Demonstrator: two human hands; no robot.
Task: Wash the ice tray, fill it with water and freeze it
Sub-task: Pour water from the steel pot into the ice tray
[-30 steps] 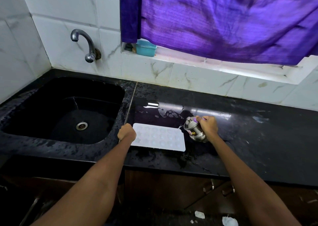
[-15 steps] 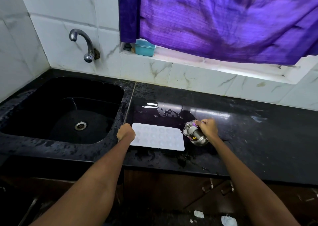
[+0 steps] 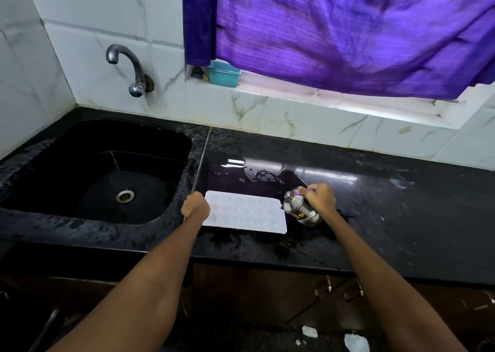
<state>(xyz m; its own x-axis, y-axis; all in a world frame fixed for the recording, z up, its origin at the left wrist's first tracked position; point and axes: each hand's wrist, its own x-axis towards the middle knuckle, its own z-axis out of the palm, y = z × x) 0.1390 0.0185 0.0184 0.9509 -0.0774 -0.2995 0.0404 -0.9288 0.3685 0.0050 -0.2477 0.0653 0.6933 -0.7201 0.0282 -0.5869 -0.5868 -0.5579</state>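
Note:
A white ice tray with rows of round cells lies flat on the wet black counter, just right of the sink. My left hand is closed on the tray's left end. My right hand grips a small steel bottle with a purple label. The bottle is tilted, its mouth pointing left over the tray's right edge. I cannot see whether water runs out of it.
The black sink with a steel drain sits at the left under a wall tap. A teal box stands on the window sill under a purple curtain. A puddle lies on the counter behind the tray.
The steel bottle in my right hand has tipped a little further toward the tray. My left hand and the tray have stayed in place.

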